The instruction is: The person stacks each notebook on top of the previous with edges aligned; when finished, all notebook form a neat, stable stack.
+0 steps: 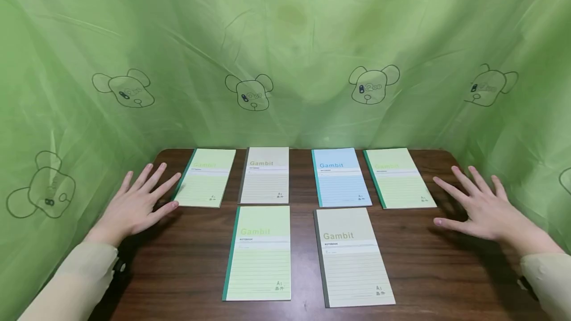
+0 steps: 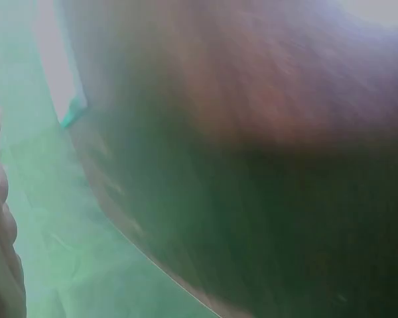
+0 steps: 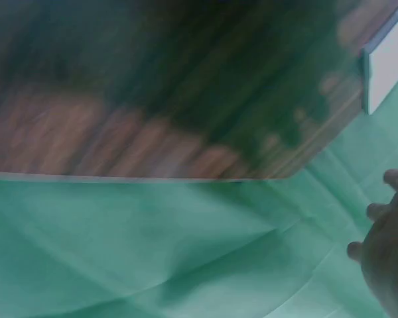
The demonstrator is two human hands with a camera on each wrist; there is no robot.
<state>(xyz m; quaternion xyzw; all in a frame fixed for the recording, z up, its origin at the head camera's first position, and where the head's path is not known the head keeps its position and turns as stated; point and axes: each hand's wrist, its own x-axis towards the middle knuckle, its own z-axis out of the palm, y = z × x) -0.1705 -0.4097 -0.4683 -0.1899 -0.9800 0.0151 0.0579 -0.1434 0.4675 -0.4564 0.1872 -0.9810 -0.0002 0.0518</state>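
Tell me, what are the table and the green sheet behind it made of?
The table looks like dark wood or wood-look laminate: brown grain streaks run along it, with a slight sheen. The green sheet seems to be thin plastic film, perhaps light fabric: it creases sharply, looks faintly glossy, and carries printed bear outlines.

A dark wooden table (image 1: 187, 271) bears six notebooks (image 1: 260, 254); four apparently behind, two in front.
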